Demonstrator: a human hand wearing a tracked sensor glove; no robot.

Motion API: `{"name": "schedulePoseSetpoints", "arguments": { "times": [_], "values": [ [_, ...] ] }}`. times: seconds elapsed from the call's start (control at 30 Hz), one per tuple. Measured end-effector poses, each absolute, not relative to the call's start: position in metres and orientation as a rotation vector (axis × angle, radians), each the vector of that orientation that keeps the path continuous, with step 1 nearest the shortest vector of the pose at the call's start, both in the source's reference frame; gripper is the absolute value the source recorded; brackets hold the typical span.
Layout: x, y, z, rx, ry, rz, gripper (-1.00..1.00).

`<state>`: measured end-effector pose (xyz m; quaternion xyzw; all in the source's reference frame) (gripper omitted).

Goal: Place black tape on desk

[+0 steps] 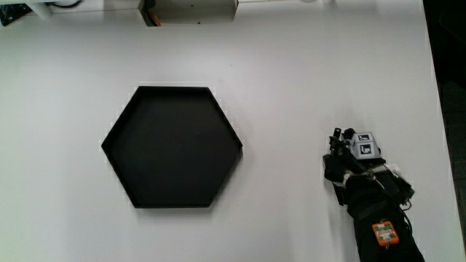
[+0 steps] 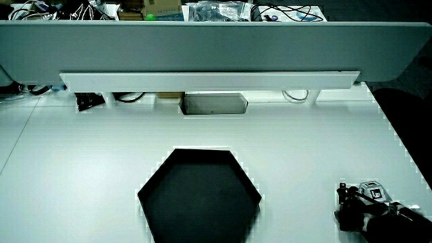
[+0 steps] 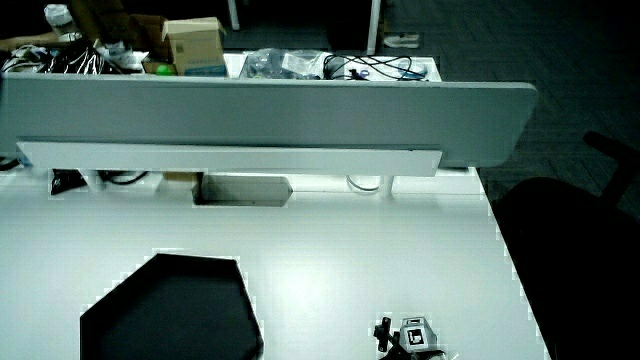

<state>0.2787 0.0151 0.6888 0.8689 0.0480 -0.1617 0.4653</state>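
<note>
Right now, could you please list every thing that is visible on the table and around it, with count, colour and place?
Hexagonal tray: one, black, in the middle of the table, nothing visible in it.
Table: one, white, under everything.
Partition: one, grey, low, at the table's edge farthest from the person.
Cardboard box: one, brown, above the partition in a side view, among tangled cables.
Black tape: none clearly visible in any view.
Hand: one, black glove with a small patterned cube on its back, on the table beside the tray, near the table's edge.
</note>
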Motion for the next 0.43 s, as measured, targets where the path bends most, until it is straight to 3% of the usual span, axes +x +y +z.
{"name": "schedulePoseSetpoints", "arguments": {
  "times": [0.1, 0.43],
  "values": [
    [0.281, 0.022, 0.682, 2.139, 0.088, -0.294, -1.00],
    [0.313, 0.041, 0.665, 2.311, 0.107, -0.082, -1.00]
  ]
}}
